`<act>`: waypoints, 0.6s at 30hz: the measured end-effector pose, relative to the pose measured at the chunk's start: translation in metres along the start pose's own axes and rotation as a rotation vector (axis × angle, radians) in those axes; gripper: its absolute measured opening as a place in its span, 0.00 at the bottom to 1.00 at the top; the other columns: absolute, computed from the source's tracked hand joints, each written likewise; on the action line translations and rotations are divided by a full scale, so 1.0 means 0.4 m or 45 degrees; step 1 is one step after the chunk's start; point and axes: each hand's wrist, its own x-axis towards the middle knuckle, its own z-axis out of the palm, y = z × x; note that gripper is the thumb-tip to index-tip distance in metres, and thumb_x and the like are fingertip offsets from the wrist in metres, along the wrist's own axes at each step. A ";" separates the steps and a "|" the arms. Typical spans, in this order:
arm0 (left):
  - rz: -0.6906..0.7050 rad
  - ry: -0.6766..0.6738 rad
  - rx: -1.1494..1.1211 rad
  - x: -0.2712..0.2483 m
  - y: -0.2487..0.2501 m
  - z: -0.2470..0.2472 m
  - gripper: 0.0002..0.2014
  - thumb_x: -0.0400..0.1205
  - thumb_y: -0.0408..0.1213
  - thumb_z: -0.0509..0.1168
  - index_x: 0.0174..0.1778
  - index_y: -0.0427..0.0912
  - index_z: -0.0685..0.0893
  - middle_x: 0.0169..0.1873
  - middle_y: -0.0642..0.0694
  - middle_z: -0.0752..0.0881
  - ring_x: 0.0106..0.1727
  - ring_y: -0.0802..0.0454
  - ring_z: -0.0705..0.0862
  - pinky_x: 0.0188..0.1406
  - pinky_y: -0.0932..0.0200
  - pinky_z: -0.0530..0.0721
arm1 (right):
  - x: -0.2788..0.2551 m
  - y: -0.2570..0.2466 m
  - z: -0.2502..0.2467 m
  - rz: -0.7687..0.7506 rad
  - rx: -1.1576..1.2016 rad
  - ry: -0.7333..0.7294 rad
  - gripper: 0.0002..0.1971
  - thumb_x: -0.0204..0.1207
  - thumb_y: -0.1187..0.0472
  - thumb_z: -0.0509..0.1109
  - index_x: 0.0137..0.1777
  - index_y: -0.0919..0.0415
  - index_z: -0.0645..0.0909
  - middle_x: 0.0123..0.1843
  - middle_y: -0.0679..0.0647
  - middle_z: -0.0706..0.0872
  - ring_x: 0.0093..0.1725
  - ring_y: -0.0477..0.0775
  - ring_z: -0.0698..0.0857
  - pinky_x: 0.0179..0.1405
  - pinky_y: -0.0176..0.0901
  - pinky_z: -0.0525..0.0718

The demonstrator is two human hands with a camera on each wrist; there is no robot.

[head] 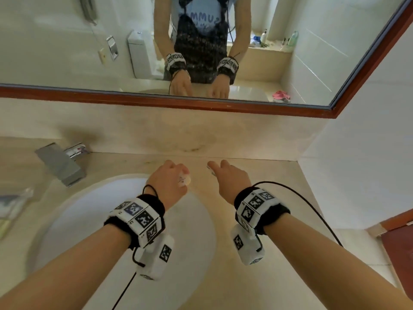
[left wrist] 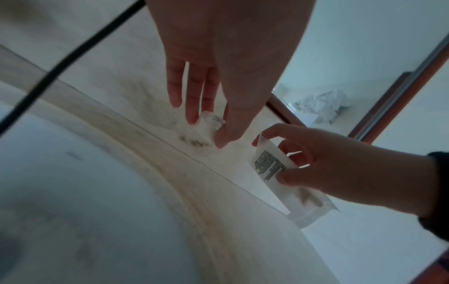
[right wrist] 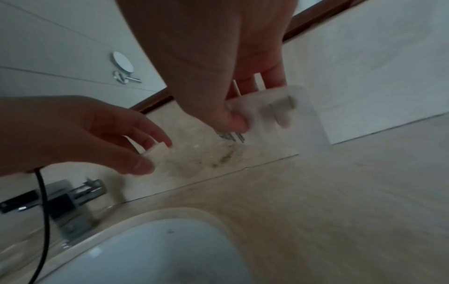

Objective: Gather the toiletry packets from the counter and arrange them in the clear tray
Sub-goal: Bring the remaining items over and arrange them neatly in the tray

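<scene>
My left hand [head: 170,182] pinches a small clear packet [head: 184,179] between thumb and fingertips, lifted above the counter [head: 279,220] just behind the sink [head: 67,220]; my right hand [head: 232,179] pinches a longer clear packet with printed text [left wrist: 269,165], thumb on one face and fingers on the other, its lower end hanging toward the counter; the two hands are near each other but apart; the faucet [head: 60,163] stands to my left, and beyond it, at the far left edge, lies a clear tray [head: 13,206] with packets in it, too blurred to count; the mirror [head: 201,41] ahead reflects both my hands.
</scene>
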 end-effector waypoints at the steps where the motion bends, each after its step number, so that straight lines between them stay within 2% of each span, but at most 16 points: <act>1: -0.028 0.025 -0.020 -0.030 -0.033 -0.023 0.17 0.76 0.38 0.68 0.61 0.48 0.79 0.61 0.44 0.76 0.56 0.43 0.81 0.56 0.51 0.83 | 0.002 -0.037 -0.007 -0.042 -0.010 0.001 0.30 0.77 0.75 0.61 0.76 0.52 0.61 0.66 0.61 0.74 0.56 0.64 0.82 0.37 0.46 0.73; 8: -0.289 0.281 -0.126 -0.221 -0.296 -0.191 0.17 0.74 0.37 0.71 0.59 0.46 0.81 0.59 0.43 0.79 0.52 0.42 0.83 0.55 0.50 0.82 | 0.024 -0.386 -0.028 -0.394 -0.051 -0.045 0.32 0.76 0.76 0.60 0.77 0.52 0.61 0.65 0.60 0.75 0.54 0.64 0.83 0.36 0.46 0.71; 12: -0.410 0.336 -0.115 -0.317 -0.431 -0.257 0.17 0.74 0.39 0.71 0.59 0.49 0.81 0.57 0.46 0.79 0.52 0.44 0.83 0.52 0.53 0.80 | 0.029 -0.587 -0.017 -0.572 -0.073 -0.072 0.32 0.75 0.75 0.61 0.77 0.52 0.61 0.63 0.60 0.75 0.54 0.64 0.82 0.37 0.45 0.70; 14: -0.474 0.362 -0.117 -0.367 -0.507 -0.292 0.17 0.74 0.40 0.71 0.59 0.50 0.81 0.58 0.46 0.79 0.50 0.45 0.83 0.52 0.51 0.83 | 0.039 -0.692 -0.010 -0.651 -0.075 -0.075 0.31 0.76 0.75 0.60 0.77 0.52 0.61 0.62 0.60 0.77 0.53 0.64 0.83 0.37 0.46 0.71; 18: -0.596 0.411 -0.144 -0.452 -0.661 -0.358 0.17 0.74 0.40 0.70 0.59 0.48 0.80 0.57 0.45 0.78 0.49 0.43 0.83 0.52 0.51 0.83 | 0.073 -0.888 0.002 -0.773 -0.140 -0.080 0.31 0.77 0.73 0.59 0.78 0.51 0.60 0.66 0.59 0.75 0.55 0.65 0.84 0.39 0.50 0.75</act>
